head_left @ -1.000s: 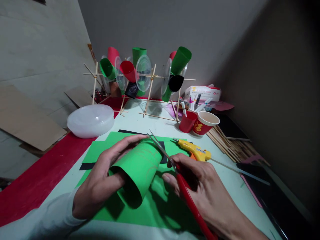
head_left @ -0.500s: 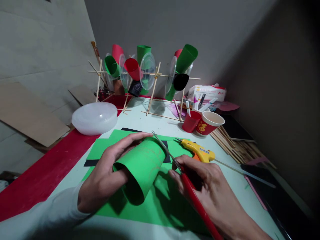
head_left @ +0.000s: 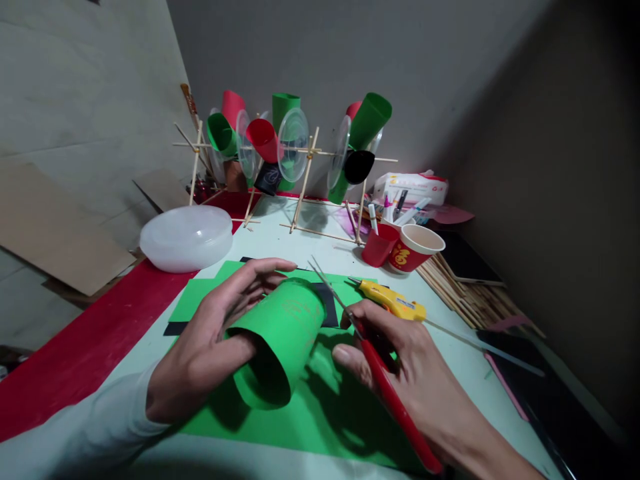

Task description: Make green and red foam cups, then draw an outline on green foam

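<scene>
Your left hand [head_left: 205,347] cradles the green paper tube [head_left: 280,340] from the left. The fingers [head_left: 260,273] are long and only loosely curled, spread over the tube's upper side with the tips reaching past its far end. The thumb presses against the lower left wall near the open rim. It is a wide, half-open hold, not a fist. The tube lies tilted on its side, its open mouth turned towards you, above the green sheet [head_left: 325,427] that covers the near part of the table [head_left: 450,360].

Your right hand [head_left: 400,373] is wrapped around the red handles of the scissors [head_left: 370,360]. The fingers are curled tight around the handles and the thumb lies low along the near side. The thin blades point up and away from you and run just beside the tube's right edge. They look almost together, and you cannot tell whether they touch the paper.

A strip of black paper [head_left: 331,313] shows under the tube's far end. A yellow glue gun [head_left: 393,303] lies just beyond your right hand. Farther back stand two red cups [head_left: 413,248], one of them filled with pens. Wooden sticks [head_left: 465,293] lie to their right. A stack of clear lids [head_left: 184,238] sits at the left, and a stick frame [head_left: 300,173] carrying paper cones and lids stands against the wall.
</scene>
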Tool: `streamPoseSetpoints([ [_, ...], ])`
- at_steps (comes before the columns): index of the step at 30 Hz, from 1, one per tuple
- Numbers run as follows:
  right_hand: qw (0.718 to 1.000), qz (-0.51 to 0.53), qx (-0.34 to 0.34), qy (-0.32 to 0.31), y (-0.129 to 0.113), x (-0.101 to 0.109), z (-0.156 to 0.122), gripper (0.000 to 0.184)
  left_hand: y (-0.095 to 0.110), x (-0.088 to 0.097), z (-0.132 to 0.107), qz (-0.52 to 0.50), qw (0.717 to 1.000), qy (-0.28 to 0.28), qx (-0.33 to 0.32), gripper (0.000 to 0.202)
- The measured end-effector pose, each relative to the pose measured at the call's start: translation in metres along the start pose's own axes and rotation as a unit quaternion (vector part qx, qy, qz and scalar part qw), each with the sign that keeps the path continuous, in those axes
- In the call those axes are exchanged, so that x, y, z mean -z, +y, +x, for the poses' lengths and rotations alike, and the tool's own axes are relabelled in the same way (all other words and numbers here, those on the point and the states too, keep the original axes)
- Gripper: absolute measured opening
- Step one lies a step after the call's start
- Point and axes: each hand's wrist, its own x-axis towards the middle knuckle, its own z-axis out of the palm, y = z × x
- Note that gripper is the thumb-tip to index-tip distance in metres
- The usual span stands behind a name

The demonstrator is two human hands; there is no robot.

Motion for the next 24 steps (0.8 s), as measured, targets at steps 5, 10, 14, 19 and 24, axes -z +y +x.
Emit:
streamPoseSetpoints([
  [5,0.999,0.014,0.013,-0.05,-0.0023,-0.0006,-0.0006,0.037,0.0049,-0.0049,-0.0037,0.0,0.999,0.01,0.036,0.051],
  [10,0.998,0.007,0.013,-0.056,-0.0032,-0.0007,-0.0019,0.037,-0.0008,-0.0025,-0.0041,0.001,0.999,-0.018,0.032,0.058],
  [14,0.998,0.009,0.015,-0.054,-0.0023,-0.0014,-0.0018,0.037,-0.0022,-0.0009,-0.0038,-0.001,0.999,-0.019,0.029,0.061],
  [19,0.997,0.021,0.015,-0.066,-0.003,-0.0014,-0.0027,0.037,0.0044,-0.0038,-0.0045,0.009,0.999,-0.007,0.039,0.063],
  [24,0.997,0.02,0.018,-0.067,-0.0053,0.0013,-0.004,0.039,0.0061,-0.0042,-0.0041,0.01,0.999,0.012,0.045,0.059],
])
